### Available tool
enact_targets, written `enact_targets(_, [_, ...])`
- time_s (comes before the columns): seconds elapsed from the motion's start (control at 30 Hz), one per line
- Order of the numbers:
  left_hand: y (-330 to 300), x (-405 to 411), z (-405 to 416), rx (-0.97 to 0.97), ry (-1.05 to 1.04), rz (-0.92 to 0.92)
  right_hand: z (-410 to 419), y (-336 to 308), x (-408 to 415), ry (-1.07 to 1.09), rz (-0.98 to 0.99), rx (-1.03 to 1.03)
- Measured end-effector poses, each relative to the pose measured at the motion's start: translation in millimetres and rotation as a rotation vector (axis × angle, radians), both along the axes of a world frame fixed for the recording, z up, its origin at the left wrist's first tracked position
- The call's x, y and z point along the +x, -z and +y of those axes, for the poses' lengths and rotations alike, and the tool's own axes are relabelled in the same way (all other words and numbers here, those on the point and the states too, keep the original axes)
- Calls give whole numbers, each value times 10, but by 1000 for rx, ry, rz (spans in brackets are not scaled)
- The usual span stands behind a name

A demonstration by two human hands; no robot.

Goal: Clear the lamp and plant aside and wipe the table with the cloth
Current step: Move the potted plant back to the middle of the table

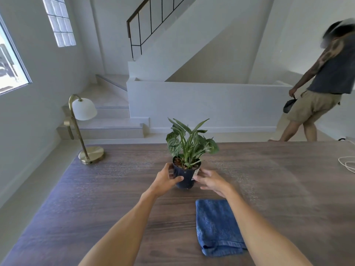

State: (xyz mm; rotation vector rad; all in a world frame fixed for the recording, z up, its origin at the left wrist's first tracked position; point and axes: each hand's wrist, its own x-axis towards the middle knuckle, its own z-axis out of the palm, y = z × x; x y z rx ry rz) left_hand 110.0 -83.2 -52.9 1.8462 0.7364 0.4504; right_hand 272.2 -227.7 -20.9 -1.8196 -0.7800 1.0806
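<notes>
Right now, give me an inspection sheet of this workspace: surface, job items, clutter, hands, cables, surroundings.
Surface: dark wood-grain table, no spills visible.
Job items: potted plant upright near the table's middle; brass lamp with white shade at the far left corner; blue cloth folded flat on the near side, untouched.
Clutter: nothing seen.
Hands: left hand on the left side of the pot; right hand at its right side, fingers spread; whether the pot is lifted cannot be told.
Cables: white cord looped at the far right edge.
Surroundings: staircase beyond the table; windows on the left wall; another person walking at the right.
</notes>
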Motion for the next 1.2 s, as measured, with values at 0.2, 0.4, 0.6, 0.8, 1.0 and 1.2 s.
enact_targets(0.2, [134,127,-95,-6,-30,21,-3,154,142,0,6,12])
enact_targets(0.4, [212,239,-108,-85,-105,-15,79,321,301,27,-8,33])
enact_targets(0.6, [312,316,-94,-106,-131,-9,133,467,351,72,-69,57])
enact_targets(0.8, [293,385,-55,-72,-156,36,213,527,383,142,-147,46])
enact_targets(1.0, [192,310,-116,-22,-159,83,189,471,323,209,-107,80])
enact_targets(1.2, [144,108,-193,46,-82,174,126,491,189,222,-42,116])
